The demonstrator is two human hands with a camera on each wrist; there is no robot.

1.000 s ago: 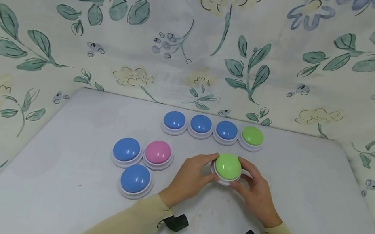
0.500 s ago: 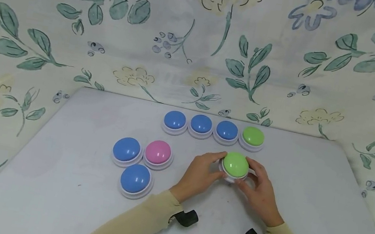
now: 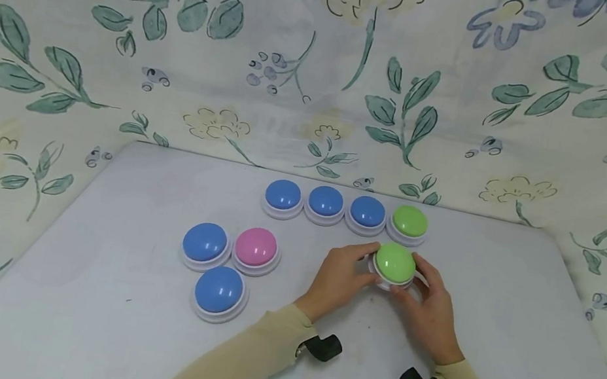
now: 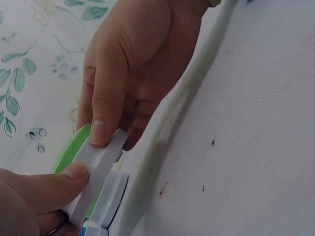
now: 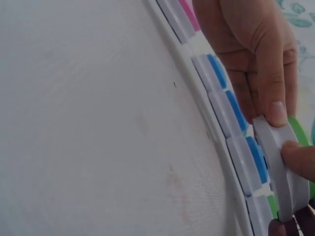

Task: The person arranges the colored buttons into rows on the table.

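A green dome push button [image 3: 396, 263] with a white round base is held between both hands, just in front of the back row. My left hand [image 3: 338, 280] pinches its left side, and my right hand [image 3: 432, 313] pinches the right side. Both thumbs press on the white base [image 4: 101, 160] in the left wrist view. The right wrist view shows the base tilted and raised off the table. Right behind it sits another green button [image 3: 410, 221], at the right end of the row.
Three blue buttons [image 3: 325, 201] continue that back row to the left. Nearer the left are a pink button [image 3: 255, 247], a blue button [image 3: 204, 242] beside it and another blue button [image 3: 219, 289] in front. A floral cloth [image 3: 291, 115] hangs behind the white table [image 3: 103, 290].
Both hands have carried the held green button to the right and slightly back, toward the green button at the row's end. The other buttons have stayed put.
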